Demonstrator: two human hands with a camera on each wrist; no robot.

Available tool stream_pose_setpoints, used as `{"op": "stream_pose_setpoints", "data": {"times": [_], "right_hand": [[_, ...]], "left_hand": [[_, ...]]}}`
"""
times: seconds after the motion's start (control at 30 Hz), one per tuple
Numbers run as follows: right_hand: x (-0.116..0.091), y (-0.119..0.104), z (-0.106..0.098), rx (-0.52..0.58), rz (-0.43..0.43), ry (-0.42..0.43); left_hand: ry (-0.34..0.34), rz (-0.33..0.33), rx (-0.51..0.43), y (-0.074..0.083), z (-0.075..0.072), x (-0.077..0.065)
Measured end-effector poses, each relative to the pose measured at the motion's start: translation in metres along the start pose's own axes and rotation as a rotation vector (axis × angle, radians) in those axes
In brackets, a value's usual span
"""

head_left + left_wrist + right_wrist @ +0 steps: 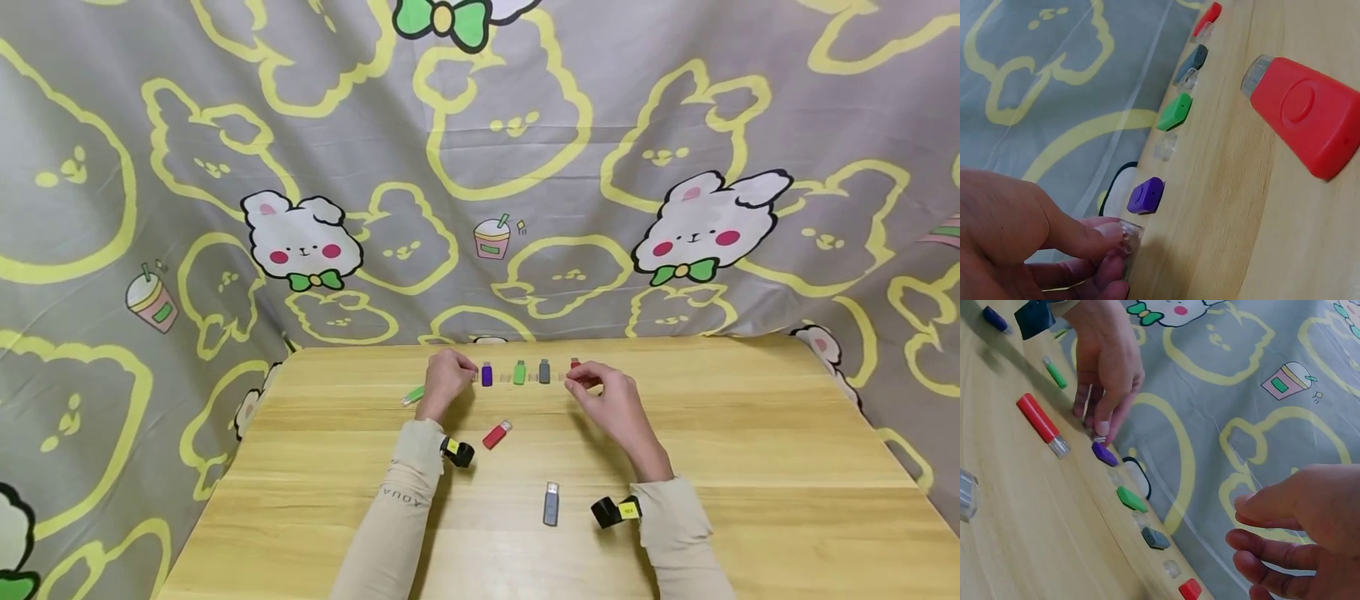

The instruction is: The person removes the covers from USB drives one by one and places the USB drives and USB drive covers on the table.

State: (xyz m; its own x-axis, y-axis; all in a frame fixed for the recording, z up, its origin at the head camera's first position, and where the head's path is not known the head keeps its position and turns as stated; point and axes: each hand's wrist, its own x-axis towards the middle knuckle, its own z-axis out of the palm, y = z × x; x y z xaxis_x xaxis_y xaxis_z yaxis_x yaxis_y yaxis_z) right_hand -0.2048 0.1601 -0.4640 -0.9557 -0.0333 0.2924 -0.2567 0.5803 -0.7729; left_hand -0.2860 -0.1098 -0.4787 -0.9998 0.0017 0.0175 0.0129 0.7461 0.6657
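We judged the arranging about half done. At one o'clock from the loose red drive point(495, 436), a row alternated one purple drive point(487, 374), one green drive point(520, 373), one grey drive point(544, 372) and one red drive point(575, 364) with clear pieces point(506, 378). We counted four such pieces, the leftmost piece point(1132, 231) pinched in the left hand point(447, 379). The right hand point(615, 407) had its fingers parted, grasping nothing, near the row's red end. Four drives apparently remained outside: that loose red, a loose green drive point(414, 395) at ten o'clock, a loose grey drive point(551, 507) at five and, in the right wrist view, a loose purple drive point(996, 319) at eleven. Total: eight drives, two per colour.
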Motion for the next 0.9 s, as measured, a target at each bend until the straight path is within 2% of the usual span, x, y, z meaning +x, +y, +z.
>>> {"op": "stream_pose_setpoints", "data": {"times": [0.1, 0.43, 0.6, 0.9], "right_hand": [[0.000, 0.000, 0.000, 0.000, -0.007, -0.006], [-0.001, -0.007, -0.004, -0.009, 0.003, -0.004], [-0.002, -0.010, -0.007, -0.012, -0.013, -0.009], [-0.007, -0.016, -0.016, -0.029, -0.037, -0.066]], "left_hand": [[0.016, -0.010, -0.007, -0.002, -0.001, -0.002], [0.086, 0.025, -0.044, -0.008, -0.001, -0.010], [0.115, 0.054, -0.113, -0.002, -0.009, -0.020], [0.101, 0.124, -0.251, 0.017, -0.023, -0.045]]}}
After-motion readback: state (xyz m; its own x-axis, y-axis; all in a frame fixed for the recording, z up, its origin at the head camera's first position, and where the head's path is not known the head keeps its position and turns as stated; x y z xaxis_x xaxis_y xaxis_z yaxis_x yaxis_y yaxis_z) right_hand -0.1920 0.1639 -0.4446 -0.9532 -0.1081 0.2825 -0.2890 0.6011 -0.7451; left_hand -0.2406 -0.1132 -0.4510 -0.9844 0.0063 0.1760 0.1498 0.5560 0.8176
